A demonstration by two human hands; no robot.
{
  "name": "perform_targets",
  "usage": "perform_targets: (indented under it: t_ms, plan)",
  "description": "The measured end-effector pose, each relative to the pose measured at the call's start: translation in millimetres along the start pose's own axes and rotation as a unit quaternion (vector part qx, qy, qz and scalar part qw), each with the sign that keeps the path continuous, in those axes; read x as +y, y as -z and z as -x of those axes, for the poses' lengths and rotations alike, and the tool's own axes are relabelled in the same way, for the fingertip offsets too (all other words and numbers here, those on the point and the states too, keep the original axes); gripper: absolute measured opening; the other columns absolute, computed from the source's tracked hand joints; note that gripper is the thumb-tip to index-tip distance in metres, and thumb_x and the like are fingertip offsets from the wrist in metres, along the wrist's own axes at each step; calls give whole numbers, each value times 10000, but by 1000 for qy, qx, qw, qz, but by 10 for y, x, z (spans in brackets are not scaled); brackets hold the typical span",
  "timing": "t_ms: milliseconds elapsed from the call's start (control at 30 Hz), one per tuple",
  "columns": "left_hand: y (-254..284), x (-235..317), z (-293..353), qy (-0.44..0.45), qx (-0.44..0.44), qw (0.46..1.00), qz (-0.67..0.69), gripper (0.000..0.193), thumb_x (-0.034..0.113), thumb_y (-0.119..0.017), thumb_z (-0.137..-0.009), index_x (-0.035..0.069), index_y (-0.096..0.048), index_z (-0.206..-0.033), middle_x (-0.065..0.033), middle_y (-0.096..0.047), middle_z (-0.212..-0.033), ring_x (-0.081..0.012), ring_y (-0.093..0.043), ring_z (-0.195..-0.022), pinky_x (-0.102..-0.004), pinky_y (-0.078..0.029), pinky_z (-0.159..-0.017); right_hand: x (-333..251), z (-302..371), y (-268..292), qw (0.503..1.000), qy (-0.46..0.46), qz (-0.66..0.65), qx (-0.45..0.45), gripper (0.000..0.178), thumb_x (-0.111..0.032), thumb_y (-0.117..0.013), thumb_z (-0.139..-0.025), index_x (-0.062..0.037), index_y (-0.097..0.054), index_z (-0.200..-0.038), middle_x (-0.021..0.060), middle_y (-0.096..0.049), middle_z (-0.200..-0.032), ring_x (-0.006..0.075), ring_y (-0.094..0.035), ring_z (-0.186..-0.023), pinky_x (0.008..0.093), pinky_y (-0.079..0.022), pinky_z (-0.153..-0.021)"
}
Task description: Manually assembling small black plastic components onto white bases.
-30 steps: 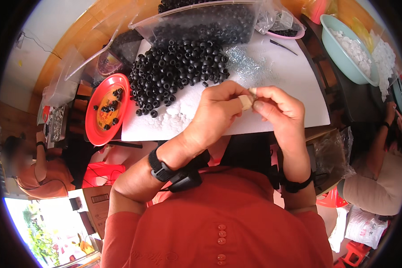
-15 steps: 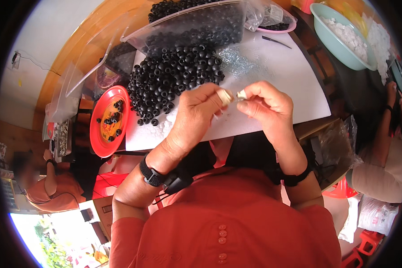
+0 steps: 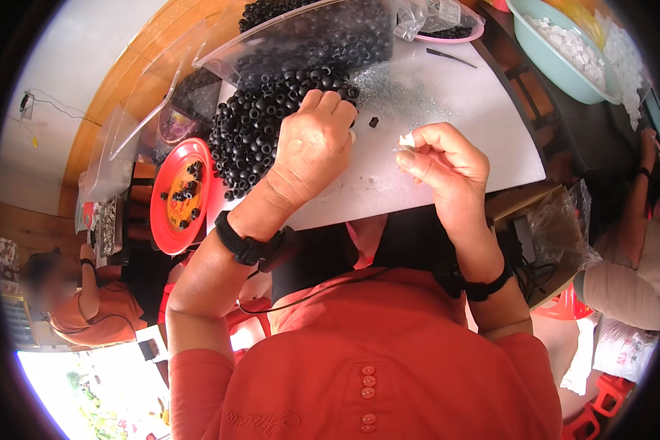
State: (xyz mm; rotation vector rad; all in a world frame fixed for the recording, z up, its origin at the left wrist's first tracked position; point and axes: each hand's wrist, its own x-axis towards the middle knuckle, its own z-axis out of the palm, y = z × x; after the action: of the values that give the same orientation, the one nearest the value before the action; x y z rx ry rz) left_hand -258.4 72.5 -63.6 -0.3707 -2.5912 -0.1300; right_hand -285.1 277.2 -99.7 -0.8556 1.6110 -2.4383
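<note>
My left hand (image 3: 317, 136) is over the right edge of a pile of black, bead-like parts with holes (image 3: 253, 125). Its fingers curl downward and their tips are hidden, so what they hold does not show. My right hand (image 3: 451, 161) is raised above a white sheet (image 3: 491, 139), thumb and index fingertip pinched together. Something tiny and pale is between them, too small to name. White wrapping (image 3: 407, 140) covers the index fingertip. Between the hands a small black piece (image 3: 374, 122) lies on the sheet. Behind it are scattered tiny, clear, shiny pieces (image 3: 396, 95).
A clear plastic bin (image 3: 301, 44) tilts behind the pile. On the left is a red plate (image 3: 161, 227) with several black parts. A thin dark tool (image 3: 451, 58) lies at the back right, near a pale green basin (image 3: 557, 81) of white pieces. Other people sit at both sides.
My left hand has moved away from my right hand, up and left to the pile. The small black piece now shows on the sheet. My right hand has barely moved.
</note>
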Motion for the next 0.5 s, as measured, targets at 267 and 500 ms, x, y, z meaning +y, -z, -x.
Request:
perform_targets:
  t_ms: [267,500]
  plan:
    - [119,-60,83,2,27,995,100,177,10,-692,-730,23,-637,-897,-98,-580,-810,-282,-590,-789,-385,-497,-667,15,-5,-15,1000,-5,16,-2,145,91,-704,-842,20,-630,-944,2,-605,-881,55,-548,-792,212,-462,-716]
    - [305,132,611,108,-40,977,180,211,-44,-638,-779,8,-666,-982,-94,-585,-841,-257,-595,-795,-337,-498,-679,45,5,-37,999,14,43,-13,130,79,-712,-841,15,-640,-929,-1,-612,-864,47,-550,-777,205,-459,-694]
